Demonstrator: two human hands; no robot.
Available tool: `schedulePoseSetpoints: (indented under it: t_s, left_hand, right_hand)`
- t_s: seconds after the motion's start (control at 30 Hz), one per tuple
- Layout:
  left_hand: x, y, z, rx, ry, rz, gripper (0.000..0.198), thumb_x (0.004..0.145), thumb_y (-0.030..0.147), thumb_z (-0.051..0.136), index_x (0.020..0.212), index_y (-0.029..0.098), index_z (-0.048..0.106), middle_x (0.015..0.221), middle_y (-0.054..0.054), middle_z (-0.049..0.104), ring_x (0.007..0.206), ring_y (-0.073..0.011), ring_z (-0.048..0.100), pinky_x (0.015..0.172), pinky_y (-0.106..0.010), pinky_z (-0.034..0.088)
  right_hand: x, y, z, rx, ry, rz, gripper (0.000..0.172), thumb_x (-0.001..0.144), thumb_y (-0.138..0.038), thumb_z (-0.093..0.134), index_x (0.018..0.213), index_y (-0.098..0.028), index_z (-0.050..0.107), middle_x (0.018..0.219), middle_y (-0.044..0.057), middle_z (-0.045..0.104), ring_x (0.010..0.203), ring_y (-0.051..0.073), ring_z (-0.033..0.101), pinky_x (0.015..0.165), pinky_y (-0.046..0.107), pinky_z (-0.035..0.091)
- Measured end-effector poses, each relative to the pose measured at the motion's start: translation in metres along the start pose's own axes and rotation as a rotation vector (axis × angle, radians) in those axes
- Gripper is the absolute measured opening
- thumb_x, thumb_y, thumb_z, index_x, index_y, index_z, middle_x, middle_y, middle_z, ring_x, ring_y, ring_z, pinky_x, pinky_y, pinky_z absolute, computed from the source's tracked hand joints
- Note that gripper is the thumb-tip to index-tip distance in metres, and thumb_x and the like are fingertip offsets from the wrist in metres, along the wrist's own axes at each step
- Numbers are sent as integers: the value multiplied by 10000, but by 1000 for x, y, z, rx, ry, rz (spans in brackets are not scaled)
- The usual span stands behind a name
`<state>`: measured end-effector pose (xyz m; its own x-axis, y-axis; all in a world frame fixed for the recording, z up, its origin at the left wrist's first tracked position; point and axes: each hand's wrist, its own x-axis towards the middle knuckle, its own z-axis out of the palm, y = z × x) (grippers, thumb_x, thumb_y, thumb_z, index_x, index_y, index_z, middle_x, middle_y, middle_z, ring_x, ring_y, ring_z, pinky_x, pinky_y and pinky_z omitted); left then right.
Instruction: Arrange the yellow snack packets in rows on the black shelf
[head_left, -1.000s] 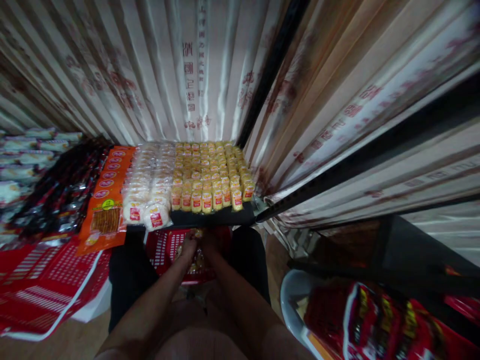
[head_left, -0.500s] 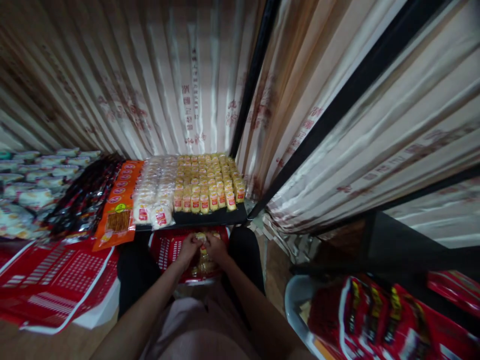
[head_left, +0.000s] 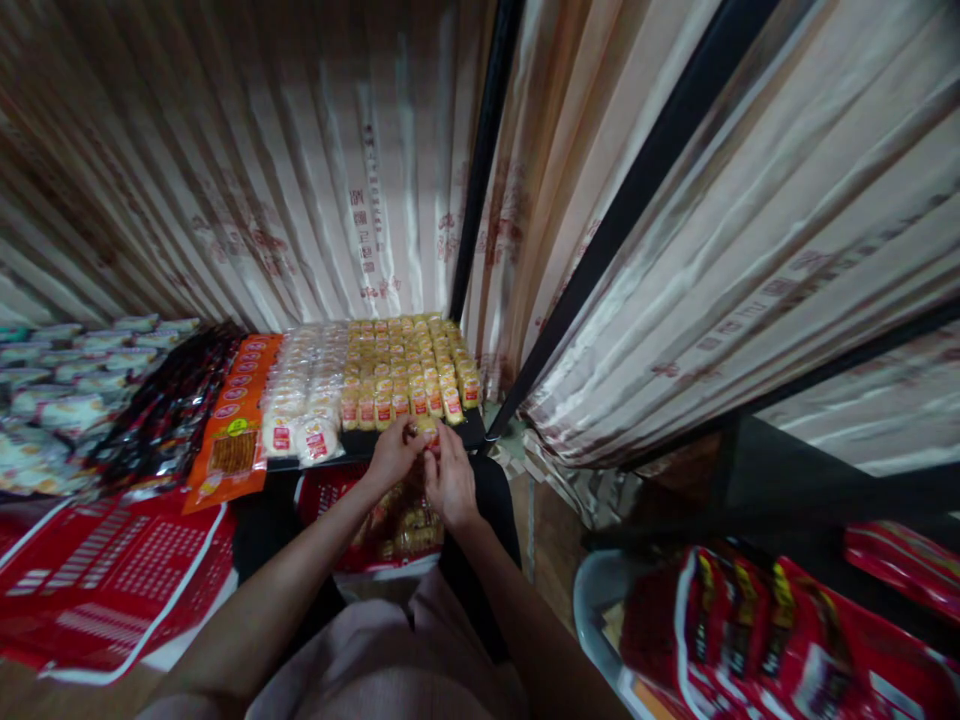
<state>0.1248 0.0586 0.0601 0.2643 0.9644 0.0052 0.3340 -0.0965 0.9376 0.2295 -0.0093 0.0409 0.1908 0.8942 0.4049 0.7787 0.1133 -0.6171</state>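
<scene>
Between my fingertips is a small yellow wrapped snack pack [head_left: 425,428], level with the front edge of the black shelf [head_left: 367,444]. My left hand [head_left: 393,456] is closed on its left side, and my right hand [head_left: 452,480] pinches it from the right. Just beyond them, rows of yellow wrapped snack packs [head_left: 405,375] with red labels cover the shelf's right end. Below my hands, between my knees, a red basket [head_left: 315,497] holds more yellow packs [head_left: 414,525], partly hidden by my forearms and hands.
Left along the shelf are white wrapped packs [head_left: 304,385], an orange bag [head_left: 234,425], dark packets [head_left: 161,410] and white packets [head_left: 64,400]. A red basket [head_left: 120,575] lies lower left. Dark posts [head_left: 585,260] stand before curtains [head_left: 322,200]. A tub [head_left: 592,590] and red bags [head_left: 750,630] are lower right.
Both hands have risen out of the red basket to the shelf's front edge, bringing a yellow snack pack with them. The view has shifted slightly.
</scene>
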Motion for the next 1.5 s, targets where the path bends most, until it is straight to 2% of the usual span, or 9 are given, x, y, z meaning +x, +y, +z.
schedulePoseSetpoints:
  t_s: [0.1, 0.23, 0.47, 0.67, 0.87, 1.13, 1.33, 1.43, 1.5]
  left_hand:
    - [18, 22, 8, 33, -1, 65, 146, 753, 283, 566, 850, 177, 543, 649, 36, 526, 580, -103, 500, 570, -214, 397]
    - [39, 42, 23, 161, 26, 96, 116, 766, 269, 572, 825, 172, 545, 664, 35, 535, 608, -98, 498, 591, -210, 390]
    - [68, 51, 55, 336, 36, 157, 127, 781, 267, 585, 856, 165, 572, 734, 6, 576, 647, -110, 516, 620, -221, 394]
    - [79, 58, 71, 455, 10, 160, 127, 793, 270, 585, 859, 162, 575, 778, -23, 609, 699, -138, 552, 658, -242, 409]
    - [85, 56, 79, 529, -28, 150, 113, 789, 259, 591, 834, 159, 568, 777, -32, 612, 698, -149, 547, 635, -248, 398]
    - [91, 51, 88, 548, -71, 179, 81, 779, 224, 596, 823, 160, 570, 769, -23, 578, 696, -135, 526, 660, -245, 404]
    - [97, 45, 91, 582, -69, 181, 100, 783, 249, 599, 802, 155, 568, 821, -49, 568, 754, -157, 539, 690, -262, 425]
    - [97, 42, 92, 568, -67, 182, 118, 779, 213, 591, 878, 155, 563, 862, -55, 572, 784, -162, 548, 716, -268, 436]
    - [96, 39, 91, 524, -59, 199, 207, 770, 158, 576, 975, 156, 544, 882, -48, 576, 797, -157, 552, 733, -265, 442]
  right_hand:
    - [-2, -1, -1, 0, 116, -15, 539, 883, -205, 342, 1399, -66, 273, 1400, 174, 361, 1318, 223, 313, 1062, 402, 340]
    - [-7, 6, 1, -27, 145, -22, 535, 897, -204, 324, 1414, -91, 244, 1450, 165, 301, 1350, 233, 265, 1062, 443, 328]
    - [-2, 26, 6, -2, 160, 19, 545, 897, -193, 298, 1423, -72, 219, 1466, 179, 275, 1375, 239, 217, 1076, 475, 301]
    - [11, 39, 14, 49, 157, 107, 591, 870, -167, 314, 1431, -43, 179, 1493, 175, 210, 1395, 233, 151, 1107, 468, 254]
    - [17, 53, 24, 44, 156, 177, 604, 832, -145, 344, 1408, -3, 231, 1473, 193, 251, 1389, 239, 171, 1113, 449, 249]
    - [21, 65, 32, 76, 143, 210, 621, 819, -136, 352, 1414, -11, 226, 1479, 190, 241, 1389, 246, 174, 1111, 460, 250]
    - [21, 70, 36, 61, 153, 209, 634, 810, -117, 361, 1422, -35, 220, 1478, 174, 251, 1390, 244, 170, 1115, 460, 242]
    - [21, 72, 37, 49, 136, 200, 638, 798, -112, 364, 1414, -15, 229, 1479, 181, 246, 1391, 247, 162, 1118, 457, 238]
    - [21, 72, 38, 39, 121, 201, 633, 794, -117, 367, 1403, 7, 245, 1474, 193, 251, 1391, 251, 161, 1118, 451, 239]
